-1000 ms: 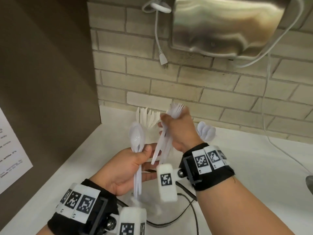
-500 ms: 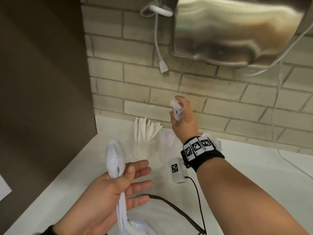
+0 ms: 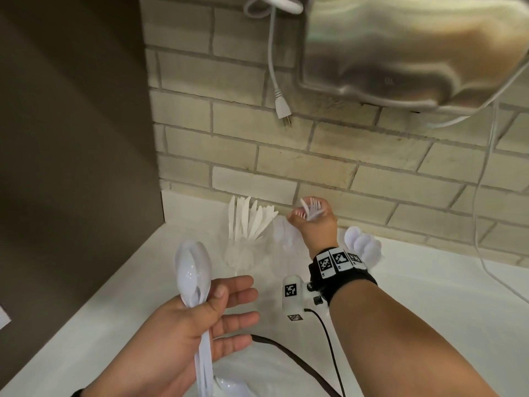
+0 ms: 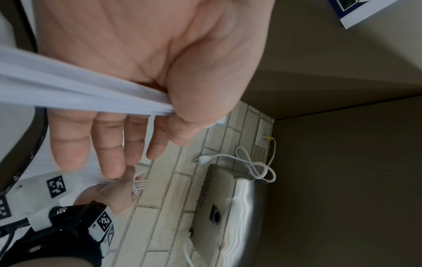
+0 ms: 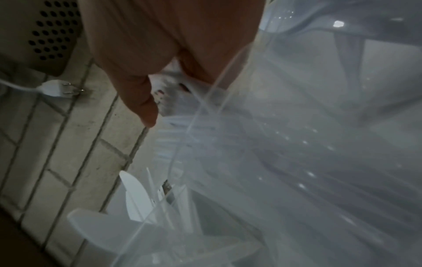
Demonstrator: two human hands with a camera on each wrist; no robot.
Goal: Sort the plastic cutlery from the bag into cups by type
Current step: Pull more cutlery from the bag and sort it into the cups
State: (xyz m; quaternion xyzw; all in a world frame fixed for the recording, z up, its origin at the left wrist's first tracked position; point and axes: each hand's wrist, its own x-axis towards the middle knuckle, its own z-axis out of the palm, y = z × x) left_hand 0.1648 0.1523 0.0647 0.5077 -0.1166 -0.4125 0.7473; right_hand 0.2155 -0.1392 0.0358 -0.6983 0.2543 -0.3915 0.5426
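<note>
My left hand pinches a small stack of white plastic spoons between thumb and palm, bowls up and fingers spread; their handles cross the left wrist view. My right hand grips a bunch of white forks over a clear middle cup by the brick wall; the tines also show in the left wrist view. A clear cup of white knives stands to the left, and a cup of spoons peeks out behind my right wrist. The clear plastic bag lies below my hands.
A white counter runs along a beige brick wall. A steel appliance hangs top right with a dangling white plug. A brown panel closes the left side. A dark cable crosses the counter.
The hands have parted: my right hand has carried the forks back toward the cups by the wall and lowered them, while my left hand keeps the spoons nearer me.
</note>
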